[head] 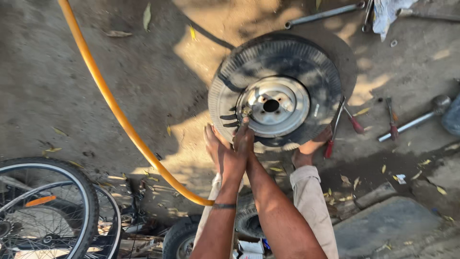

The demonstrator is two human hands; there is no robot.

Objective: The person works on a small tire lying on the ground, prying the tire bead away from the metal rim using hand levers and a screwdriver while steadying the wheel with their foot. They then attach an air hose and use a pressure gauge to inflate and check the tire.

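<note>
A ribbed black rubber tyre [277, 88] on a dull grey steel rim [273, 106] lies flat on dusty ground just right of frame centre. Both arms stretch forward to its lower-left edge. The left hand [221, 154] and right hand [243, 140] are pressed together, fingers pinched at the small valve stem [247, 111]. A smooth orange hose [110, 103] curves down the left

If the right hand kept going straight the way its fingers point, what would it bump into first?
The right hand points up at the wheel. It would probably meet the silver rim first, near the small valve at its fingertips, though depth is hard to judge.
</note>
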